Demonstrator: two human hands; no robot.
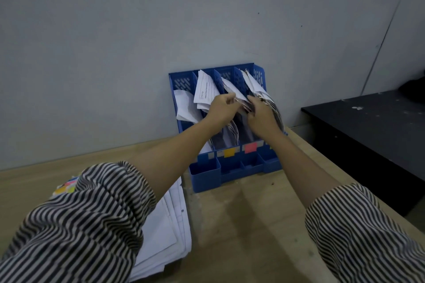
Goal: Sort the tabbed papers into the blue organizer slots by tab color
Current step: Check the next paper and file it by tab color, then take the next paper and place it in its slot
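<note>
**Grey wall, wooden desk, filing in progress**

Plain grey wall, light wooden desk (241, 225). The blue organizer (230, 167) stands at the far edge against the wall, its slots stuffed with floppy white papers (204, 92). Both hands are in the middle slots: left hand (220, 108) pinching a sheet edge, right hand (262, 115) curled into the next bundle, though I can't tell its grip for sure. Thin paper creases easily, so hold near an edge. Unsorted stack (167, 236) lies near left; yellow label (229, 152) and pink label (250, 147) mark slots.

Blue plastic organizer (204, 177); white papers (165, 232); matt wooden table (253, 225); striped cloth sleeves (87, 213).
</note>
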